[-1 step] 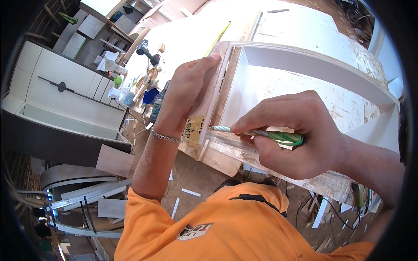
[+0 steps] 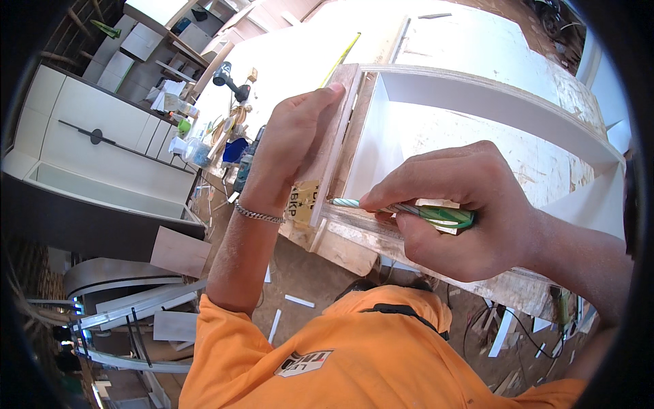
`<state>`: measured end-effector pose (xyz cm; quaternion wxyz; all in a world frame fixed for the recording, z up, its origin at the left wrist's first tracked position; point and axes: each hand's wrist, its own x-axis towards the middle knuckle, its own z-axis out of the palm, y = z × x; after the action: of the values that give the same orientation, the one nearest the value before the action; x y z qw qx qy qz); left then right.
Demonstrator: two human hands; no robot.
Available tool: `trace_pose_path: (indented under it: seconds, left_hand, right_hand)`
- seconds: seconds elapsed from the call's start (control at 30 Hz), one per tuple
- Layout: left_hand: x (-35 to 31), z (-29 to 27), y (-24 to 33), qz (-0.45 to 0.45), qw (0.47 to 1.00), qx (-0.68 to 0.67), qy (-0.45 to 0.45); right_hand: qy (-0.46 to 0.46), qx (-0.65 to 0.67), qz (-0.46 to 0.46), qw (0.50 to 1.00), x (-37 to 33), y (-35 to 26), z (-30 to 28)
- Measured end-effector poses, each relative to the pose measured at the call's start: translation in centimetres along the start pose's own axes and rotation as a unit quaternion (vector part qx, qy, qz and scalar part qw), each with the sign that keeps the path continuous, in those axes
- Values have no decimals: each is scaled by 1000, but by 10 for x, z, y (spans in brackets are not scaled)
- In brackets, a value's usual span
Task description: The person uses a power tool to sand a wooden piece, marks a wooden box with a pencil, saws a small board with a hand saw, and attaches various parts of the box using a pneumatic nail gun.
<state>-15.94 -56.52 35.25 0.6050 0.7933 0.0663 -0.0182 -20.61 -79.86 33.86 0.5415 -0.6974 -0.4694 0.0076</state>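
Note:
My left hand (image 2: 294, 129) grips a pinkish-brown wooden strip (image 2: 330, 150), thumb on its far end, the other fingers mostly hidden. The strip stands along the left side of a white-lined box frame (image 2: 490, 88). A tan printed label (image 2: 304, 201) sticks to its near end. Pinched in my right hand (image 2: 463, 204) is a slim pen-like tool (image 2: 446, 217) with a green end and a pale, striped shaft. Its pale tip points left, close to the strip's near end; whether it touches, I cannot tell.
A cordless drill (image 2: 231, 80), tape rolls and small containers lie on the white worktop's left side. A yellow measuring tape (image 2: 344, 58) extends beyond the strip. A white cabinet (image 2: 95, 129) stands at left. Offcuts (image 2: 300, 301) and a black cable (image 2: 528, 341) lie on the floor.

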Motion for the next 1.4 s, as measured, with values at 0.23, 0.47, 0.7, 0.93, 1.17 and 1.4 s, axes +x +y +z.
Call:
trace_pose_path:
  seconds: [0.23,0.47,0.7,0.93,1.17,1.4]
  left_hand:
    - [1,-1,-1,0,1000,20,-1]
    - [-2,2,3,0,999,47,11]
    - [0,1,1,2,999,42,16]
    - [-1,3,3,0,999,45,11]
    - [1,1,-2,-8,1000,24,18]
    - [1,2,2,-20,999,45,20]
  right_hand:
    - [-5,-22,-3,1000,1,3,2]
    - [-5,-45,2,999,1,3,1]
    - [-7,-55,4,998,2,1,1]
    - [-9,-60,2,998,1,3,2]
    - [-9,-51,0,999,1,2,2]
    - [-9,-61,-10,998,2,4,3]
